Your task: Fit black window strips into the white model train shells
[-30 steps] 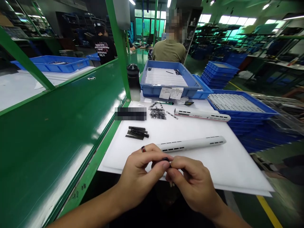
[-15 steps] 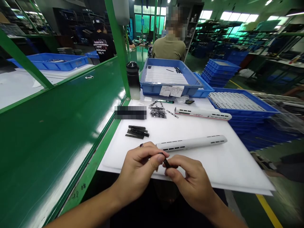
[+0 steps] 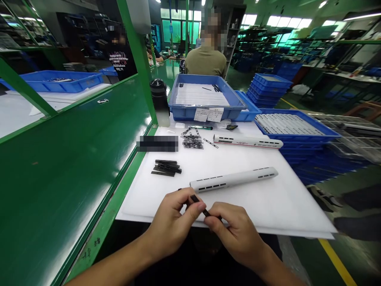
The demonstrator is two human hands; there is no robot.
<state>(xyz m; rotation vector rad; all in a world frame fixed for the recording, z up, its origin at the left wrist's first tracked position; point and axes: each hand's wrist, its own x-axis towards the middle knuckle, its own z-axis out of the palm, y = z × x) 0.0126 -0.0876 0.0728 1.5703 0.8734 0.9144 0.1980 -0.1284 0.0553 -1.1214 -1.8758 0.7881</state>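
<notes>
Between my two hands, over the front edge of the white foam sheet, is a small black strip (image 3: 206, 212). My left hand (image 3: 175, 218) pinches its upper left part, and my right hand (image 3: 235, 226) pinches the lower right end. Just beyond my fingers lies a white train-shaped shell (image 3: 235, 179) with dark window slots. A second shell (image 3: 247, 141), with a red line, rests farther back. Left of the first shell is a small pile of black strips (image 3: 166, 167). Behind that pile sit several thin black frames (image 3: 193, 142).
Blue trays (image 3: 208, 113) with papers on the front stand at the back, beside a dark bottle (image 3: 159, 101). To the right, stacked blue trays (image 3: 297, 135) hold white shells. A green partition (image 3: 89, 159) borders the left side. A person (image 3: 205, 59) sits beyond.
The view has shifted slightly, moving the table's contents left in the picture. More of the black strip now shows above my left fingertips, and both hands still hold it.
</notes>
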